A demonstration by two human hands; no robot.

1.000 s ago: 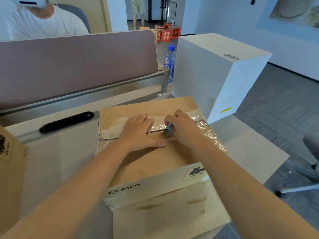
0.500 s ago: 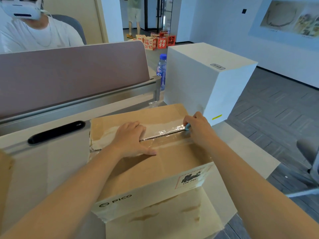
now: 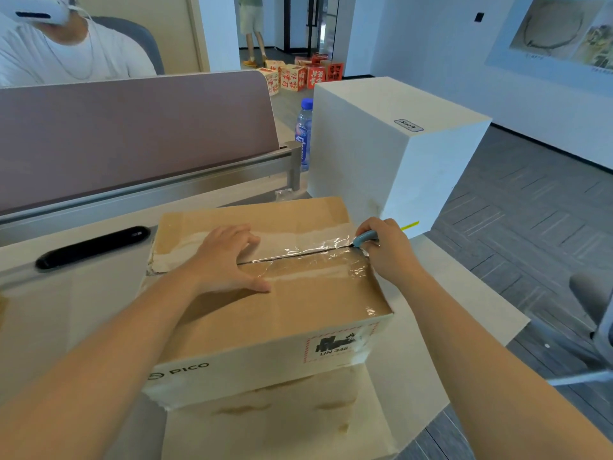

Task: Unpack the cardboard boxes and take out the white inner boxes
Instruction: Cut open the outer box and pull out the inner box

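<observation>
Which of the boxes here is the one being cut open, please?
The brown PICO cardboard box under both hands; the tall white box behind stands untouched.

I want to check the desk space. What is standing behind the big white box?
Behind the big white box, a water bottle with a blue cap stands upright beside its far left edge. The box covers part of the bottle, and whatever else stands behind it cannot be seen.

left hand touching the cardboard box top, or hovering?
Touching. The head view shows the left hand lying flat on the cardboard box top beside the taped seam, palm and thumb on the flap with no gap visible beneath them.
</observation>
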